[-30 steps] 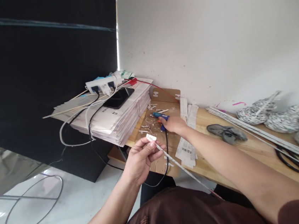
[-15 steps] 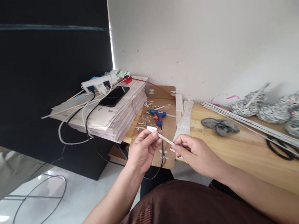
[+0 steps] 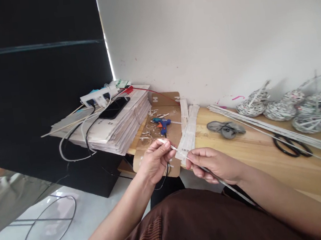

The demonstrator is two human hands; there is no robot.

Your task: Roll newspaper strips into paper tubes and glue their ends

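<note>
A thin rolled paper stick (image 3: 227,186) runs between my hands and on past my right wrist toward my lap. My left hand (image 3: 157,161) pinches it near its pale tip, thumb on top. Further down, my right hand (image 3: 212,164) grips the stick between thumb and fingers. Just beyond my hands lie flat printed paper strips (image 3: 191,130). A blue hot glue gun (image 3: 163,124) rests on a brown cardboard sheet (image 3: 166,102), among paper scraps.
At left, a phone (image 3: 115,108) and a white power strip (image 3: 99,97) with cables top a paper stack (image 3: 122,137). To the right are a grey cloth (image 3: 226,128), black-handled scissors (image 3: 285,147), long paper sticks (image 3: 264,126) and coiled paper bundles (image 3: 280,110). A person's trouser leg (image 3: 2,194) shows at far left.
The wide white tab at my left fingertips now looks narrow and rolled. The stick now shows trailing behind my right hand, which has turned slightly. The view has shifted right.
</note>
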